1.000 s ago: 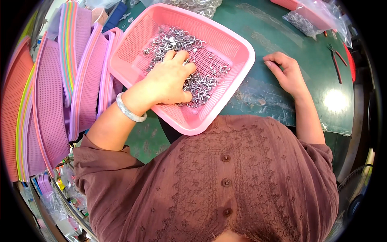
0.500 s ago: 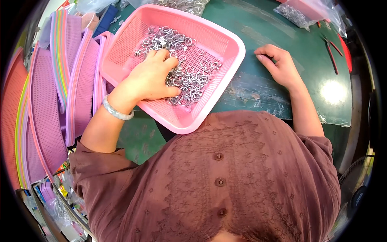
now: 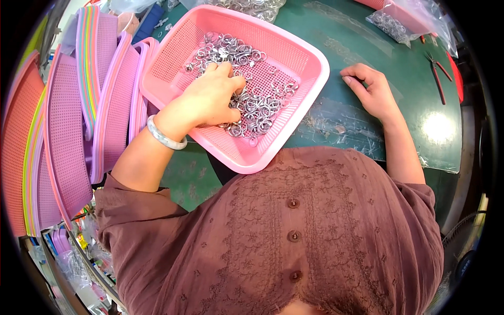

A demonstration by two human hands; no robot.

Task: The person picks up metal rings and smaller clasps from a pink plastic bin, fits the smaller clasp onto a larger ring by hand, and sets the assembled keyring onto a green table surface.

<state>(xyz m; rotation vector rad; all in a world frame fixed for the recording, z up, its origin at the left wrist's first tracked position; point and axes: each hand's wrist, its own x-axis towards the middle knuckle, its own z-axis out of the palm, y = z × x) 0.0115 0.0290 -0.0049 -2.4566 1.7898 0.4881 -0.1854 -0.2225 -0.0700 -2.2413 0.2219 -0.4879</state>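
Note:
My left hand [image 3: 210, 97], with a pale bangle [image 3: 165, 135] on its wrist, reaches into a pink plastic basket [image 3: 310, 58]. Its fingers are spread and bent down among many silvery metal rings [image 3: 260, 113], touching them; thumb and fingers stand apart, and the fingertips are partly hidden. Another heap of the rings lies beyond the fingers, at the far side of the basket. My right hand [image 3: 371, 92] rests on the green table [image 3: 336, 31], right of the basket. Its fingers are curled in, the thumb tip close to the forefinger, and nothing shows between them.
Stacked purple, pink and orange baskets [image 3: 65, 131] stand at my left. Red-handled pliers [image 3: 438, 81] lie at the right of the table, near a clear bag of metal parts [image 3: 391, 26]. Another bag of metal pieces [image 3: 257, 7] lies behind the basket. A fan [image 3: 462, 257] stands lower right.
The whole view has shifted slightly, so things appear a little farther right. My left hand stays among the rings in much the same pose; my right hand still rests on the table.

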